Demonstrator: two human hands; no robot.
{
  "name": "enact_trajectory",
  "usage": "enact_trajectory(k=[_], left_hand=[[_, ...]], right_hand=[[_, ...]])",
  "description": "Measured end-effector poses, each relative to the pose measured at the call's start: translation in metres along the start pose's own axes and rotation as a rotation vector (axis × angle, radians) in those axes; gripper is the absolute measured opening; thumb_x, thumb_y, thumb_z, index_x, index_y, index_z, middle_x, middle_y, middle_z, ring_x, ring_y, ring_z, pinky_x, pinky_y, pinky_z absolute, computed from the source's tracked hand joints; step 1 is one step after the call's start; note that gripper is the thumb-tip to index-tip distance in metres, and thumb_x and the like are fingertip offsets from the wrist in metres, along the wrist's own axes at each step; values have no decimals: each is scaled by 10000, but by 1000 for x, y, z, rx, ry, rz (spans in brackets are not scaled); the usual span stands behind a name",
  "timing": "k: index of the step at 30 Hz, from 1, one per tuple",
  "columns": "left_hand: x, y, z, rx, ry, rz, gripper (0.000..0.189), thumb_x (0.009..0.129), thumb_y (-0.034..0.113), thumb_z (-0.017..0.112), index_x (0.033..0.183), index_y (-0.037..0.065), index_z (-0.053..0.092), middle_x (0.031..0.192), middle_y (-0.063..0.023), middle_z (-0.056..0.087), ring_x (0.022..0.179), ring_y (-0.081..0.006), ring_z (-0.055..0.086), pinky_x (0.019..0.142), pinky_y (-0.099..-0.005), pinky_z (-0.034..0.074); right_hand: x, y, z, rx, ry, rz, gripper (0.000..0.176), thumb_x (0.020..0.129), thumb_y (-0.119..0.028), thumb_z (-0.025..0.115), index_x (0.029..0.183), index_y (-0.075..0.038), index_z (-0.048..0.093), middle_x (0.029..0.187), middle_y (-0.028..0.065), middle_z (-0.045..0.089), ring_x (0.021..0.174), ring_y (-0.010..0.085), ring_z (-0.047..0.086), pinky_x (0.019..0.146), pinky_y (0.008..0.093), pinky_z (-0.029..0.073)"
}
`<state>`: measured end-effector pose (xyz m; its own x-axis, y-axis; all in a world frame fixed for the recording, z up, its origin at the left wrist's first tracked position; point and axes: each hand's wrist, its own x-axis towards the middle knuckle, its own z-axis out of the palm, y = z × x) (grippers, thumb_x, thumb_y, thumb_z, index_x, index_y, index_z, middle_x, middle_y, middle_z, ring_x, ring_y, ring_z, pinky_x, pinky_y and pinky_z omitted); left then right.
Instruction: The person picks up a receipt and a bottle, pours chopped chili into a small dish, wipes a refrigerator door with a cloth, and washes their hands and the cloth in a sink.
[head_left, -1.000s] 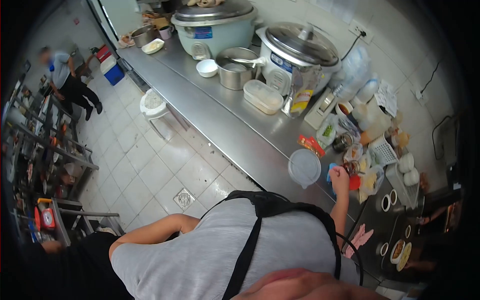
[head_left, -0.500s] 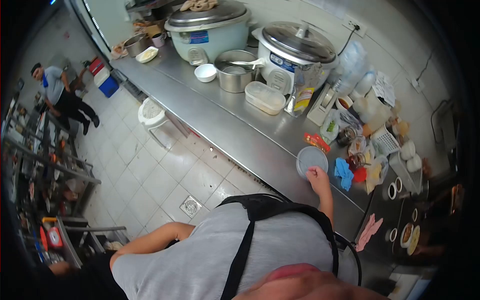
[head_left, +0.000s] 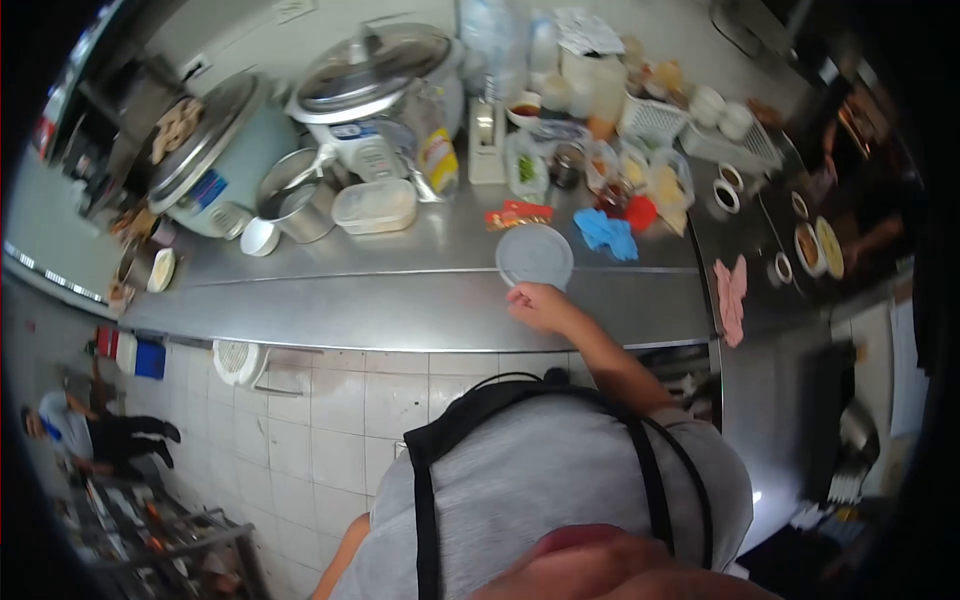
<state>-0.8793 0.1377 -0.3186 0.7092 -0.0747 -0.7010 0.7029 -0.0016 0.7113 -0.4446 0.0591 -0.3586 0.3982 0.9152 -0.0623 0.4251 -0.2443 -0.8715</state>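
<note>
At the counter's front half stands a round plastic container point(head_left: 534, 252) with a pale, translucent lid. My right hand point(head_left: 540, 306) is at its near rim, the fingers curled in against the edge; the fingertips are partly hidden. Just behind the container lies a red and orange packet point(head_left: 518, 216). A crumpled blue cloth or glove point(head_left: 606, 233) is to its right. Only a piece of my left arm shows at the bottom left, and the left hand is out of sight.
Large rice cookers point(head_left: 372, 85), a steel pot point(head_left: 300, 205) and a lidded plastic box point(head_left: 374, 206) stand along the steel counter point(head_left: 390, 300). Bowls, bags and baskets crowd the back right. A pink cloth point(head_left: 731, 300) lies at right. Another person point(head_left: 95, 425) stands far left.
My view has turned to the right, so the counter now runs level across it. The container keeps its place beside the packet and blue cloth, with my right hand still at its rim.
</note>
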Motion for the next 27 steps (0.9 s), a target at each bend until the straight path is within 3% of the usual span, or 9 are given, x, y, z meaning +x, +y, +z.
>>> enact_trajectory(k=[4, 7, 11, 16, 20, 22, 27], left_hand=[[5, 3, -5, 2, 8, -13, 550, 699, 264, 607, 1107, -61, 437, 1181, -208, 433, 1068, -284, 420, 891, -325, 340], [7, 6, -7, 22, -1, -5, 548, 700, 263, 606, 1107, -62, 436, 1181, -208, 432, 1068, -284, 420, 891, -325, 340], [8, 7, -7, 77, -36, 39, 545, 702, 262, 605, 1107, -63, 436, 1181, -208, 432, 1068, -284, 420, 891, -325, 340], [10, 6, 14, 222, -98, 250, 543, 705, 260, 603, 1106, -64, 436, 1181, -209, 432, 1068, -284, 420, 891, -325, 340], [11, 19, 25, 297, -113, 377, 540, 707, 259, 601, 1106, -65, 435, 1180, -209, 432, 1068, -284, 420, 891, -326, 340], [12, 24, 23, 347, -135, 394, 539, 708, 258, 600, 1106, -66, 435, 1180, -209, 432, 1068, -284, 420, 891, -326, 340], [34, -24, 24, 246, -87, 313, 652, 648, 292, 682, 1140, -43, 418, 1220, -196, 398, 1102, -274, 385, 911, -315, 323]], right_hand=[[-20, 9, -1, 40, 33, 32, 265, 712, -184, 596, 923, -33, 542, 776, 116, 593, 680, 194, 564, 599, 309, 444], [-32, 13, -6, -21, 64, 88, 256, 716, -174, 592, 920, -29, 542, 771, 106, 590, 681, 174, 561, 609, 292, 446], [-35, 27, -11, 123, 76, 69, 244, 719, -149, 583, 920, -18, 538, 770, 77, 585, 697, 135, 549, 616, 266, 445], [-28, 33, -15, 103, 57, 22, 209, 738, -100, 574, 920, -4, 537, 803, 67, 571, 748, 120, 537, 670, 240, 436], [-28, 45, -17, 198, 62, 109, 186, 757, -101, 555, 902, 11, 526, 702, 33, 537, 600, 79, 497, 552, 206, 415], [-24, 55, -15, 192, 163, 141, 170, 766, -106, 545, 889, 7, 520, 669, 23, 522, 532, 68, 473, 484, 195, 395], [-15, 53, -20, 263, 238, 212, 120, 783, -108, 514, 858, -15, 506, 620, 13, 496, 446, 64, 447, 376, 191, 353]])
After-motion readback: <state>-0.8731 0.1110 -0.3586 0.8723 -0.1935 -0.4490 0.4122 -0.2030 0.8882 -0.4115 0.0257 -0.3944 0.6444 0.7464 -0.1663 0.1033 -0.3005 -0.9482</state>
